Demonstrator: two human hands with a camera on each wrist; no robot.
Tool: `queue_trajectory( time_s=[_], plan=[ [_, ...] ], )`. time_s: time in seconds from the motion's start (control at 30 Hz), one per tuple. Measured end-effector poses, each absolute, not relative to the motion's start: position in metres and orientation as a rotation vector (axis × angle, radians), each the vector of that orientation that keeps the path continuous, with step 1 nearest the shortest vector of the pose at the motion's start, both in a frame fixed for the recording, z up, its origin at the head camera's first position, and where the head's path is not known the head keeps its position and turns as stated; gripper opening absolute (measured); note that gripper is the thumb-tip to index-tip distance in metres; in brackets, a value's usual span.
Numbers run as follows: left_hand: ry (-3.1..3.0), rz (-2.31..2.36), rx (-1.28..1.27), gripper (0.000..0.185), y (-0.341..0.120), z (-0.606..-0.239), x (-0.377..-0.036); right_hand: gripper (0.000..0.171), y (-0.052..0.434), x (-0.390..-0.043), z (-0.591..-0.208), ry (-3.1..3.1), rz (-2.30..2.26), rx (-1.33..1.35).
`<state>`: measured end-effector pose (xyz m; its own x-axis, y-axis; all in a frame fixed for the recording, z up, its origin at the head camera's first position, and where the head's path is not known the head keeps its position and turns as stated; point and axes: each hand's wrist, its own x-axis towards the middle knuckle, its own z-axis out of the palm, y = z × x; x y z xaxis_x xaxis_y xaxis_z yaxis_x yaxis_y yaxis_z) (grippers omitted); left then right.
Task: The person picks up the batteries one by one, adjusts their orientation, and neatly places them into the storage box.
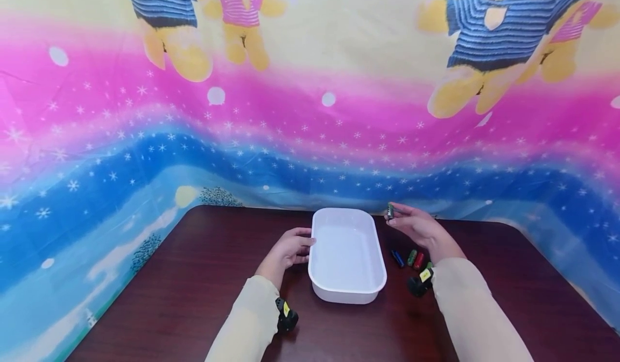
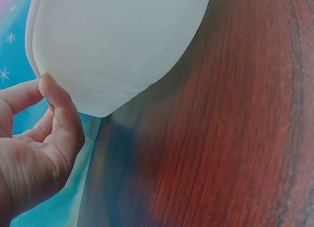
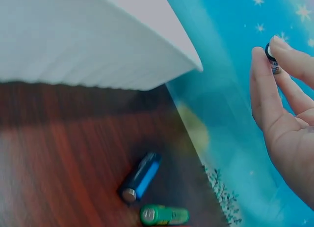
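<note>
Battery (image 1: 390, 210) sits pinched in your right hand (image 1: 420, 229) grip, just beyond the white tub's (image 1: 346, 292) far right corner; carry it over the rim while your left hand (image 1: 289, 250) steadies the tub's side, fingers relaxed.

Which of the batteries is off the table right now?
The dark battery pinched in the right hand, beside the white tub's far corner. The blue, green and red ones lie on the table.

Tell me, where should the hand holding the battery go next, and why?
Probably a little left, over the white tub. The right hand pinches a battery just beside the tub's rim, the left hand steadies its other side, and more batteries lie on the table.
</note>
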<state>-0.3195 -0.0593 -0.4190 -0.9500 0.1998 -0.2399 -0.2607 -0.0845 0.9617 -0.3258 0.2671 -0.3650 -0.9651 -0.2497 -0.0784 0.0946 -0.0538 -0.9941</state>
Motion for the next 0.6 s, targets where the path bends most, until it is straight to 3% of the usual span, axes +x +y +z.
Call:
queue_trajectory(
  time_s=[0.6],
  plan=[
    [1.86,2.104,-0.062,0.043,-0.061,-0.419,-0.318,0.071,0.221,-0.342,-0.354,1.903,-2.143,-0.106]
  ],
)
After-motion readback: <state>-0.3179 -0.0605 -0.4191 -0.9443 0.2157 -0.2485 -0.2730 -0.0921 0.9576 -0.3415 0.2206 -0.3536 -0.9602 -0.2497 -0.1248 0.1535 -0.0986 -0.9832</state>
